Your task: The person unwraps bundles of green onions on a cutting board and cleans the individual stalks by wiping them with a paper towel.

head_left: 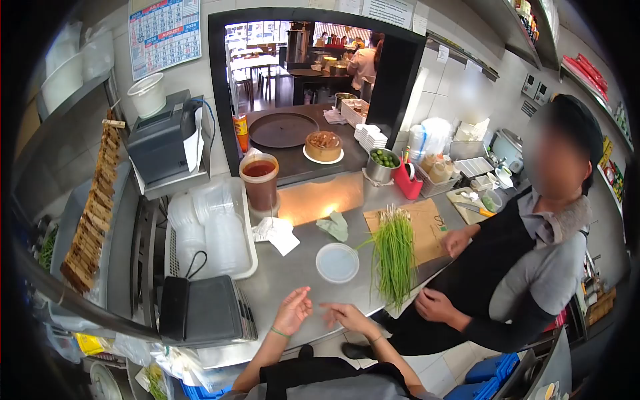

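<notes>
My left hand (294, 311) is raised at the near edge of the steel counter (287, 267), its fingers apart and nothing in it. To its right, my right hand (347, 317) has its index finger stretched toward the left hand, also holding nothing. The two hands are close but not touching. A round translucent lid or tub (337, 263) lies on the counter just beyond them. Farther right, a bunch of long green stalks (393, 257) rests partly on flattened cardboard (427, 230). A crumpled green cloth (333, 227) and white paper (278, 235) lie beyond the lid.
A co-worker in a dark apron (453, 280) stands at the right, hands near the cardboard. At left are a basket of plastic containers (250, 257) and a black case (207, 307). Behind stand a tub of red sauce (260, 183) and a pot of limes (382, 170).
</notes>
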